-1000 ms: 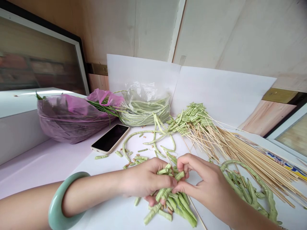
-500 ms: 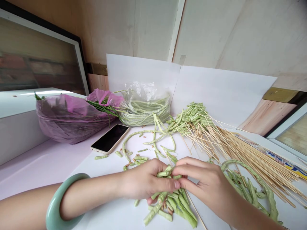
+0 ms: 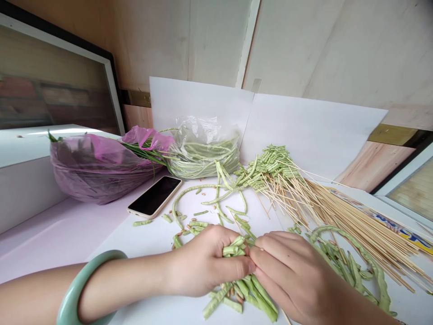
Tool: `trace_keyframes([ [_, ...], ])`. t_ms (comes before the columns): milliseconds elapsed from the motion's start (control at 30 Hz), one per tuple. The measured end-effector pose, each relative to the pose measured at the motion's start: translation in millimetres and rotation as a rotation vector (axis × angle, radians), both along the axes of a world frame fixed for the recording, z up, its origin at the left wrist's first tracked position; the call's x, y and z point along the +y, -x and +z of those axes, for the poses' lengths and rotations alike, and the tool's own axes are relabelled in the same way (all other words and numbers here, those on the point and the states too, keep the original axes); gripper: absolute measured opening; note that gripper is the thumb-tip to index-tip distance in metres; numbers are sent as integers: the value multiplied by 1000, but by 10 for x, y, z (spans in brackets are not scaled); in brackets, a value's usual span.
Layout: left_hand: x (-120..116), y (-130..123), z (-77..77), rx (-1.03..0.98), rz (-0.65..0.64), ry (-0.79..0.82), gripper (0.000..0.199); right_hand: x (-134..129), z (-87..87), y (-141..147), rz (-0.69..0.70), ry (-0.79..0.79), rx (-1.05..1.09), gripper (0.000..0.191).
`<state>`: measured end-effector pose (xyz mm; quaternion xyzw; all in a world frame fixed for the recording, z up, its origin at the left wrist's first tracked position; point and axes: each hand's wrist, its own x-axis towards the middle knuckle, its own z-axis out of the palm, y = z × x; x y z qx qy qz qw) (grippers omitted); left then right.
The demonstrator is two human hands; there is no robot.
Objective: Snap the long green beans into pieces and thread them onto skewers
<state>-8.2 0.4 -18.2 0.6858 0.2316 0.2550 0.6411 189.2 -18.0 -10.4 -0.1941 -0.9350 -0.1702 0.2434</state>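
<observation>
Wrapped round a small bunch of cut green bean pieces [image 3: 234,246] is my left hand [image 3: 209,257], a green bangle on its wrist. My right hand [image 3: 294,271] is closed right beside it, fingertips meeting the left thumb and fingers at the bunch's side. What the right fingers pinch is hidden behind the hand. Below both hands lies a pile of loose bean pieces [image 3: 259,298] with small brown seeds. A thin stick [image 3: 286,317] pokes out under my right hand.
Wooden skewers [image 3: 358,225], many threaded with bean pieces [image 3: 274,164], lie at right. Loose long beans [image 3: 355,271] are beside them. Behind stand a clear bag of long beans [image 3: 206,155] and a purple bag [image 3: 101,169]. A phone [image 3: 155,196] lies at left.
My right hand has turned, its fingers curling closed and its back now facing up, against the bunch. My left hand keeps its grip in nearly the same place.
</observation>
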Motion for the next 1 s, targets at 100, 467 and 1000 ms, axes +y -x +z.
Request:
trace_keyframes([
  [100,-39,-13,-19,-20,36,43,21,-22,4,9,25,-21,15,29],
  [467,22,-26,29,-170,194,160,24,47,-14,21,-52,96,218,18],
  [1000,301,-61,-71,-345,497,618,23,366,-167,-164,-601,443,71,20],
])
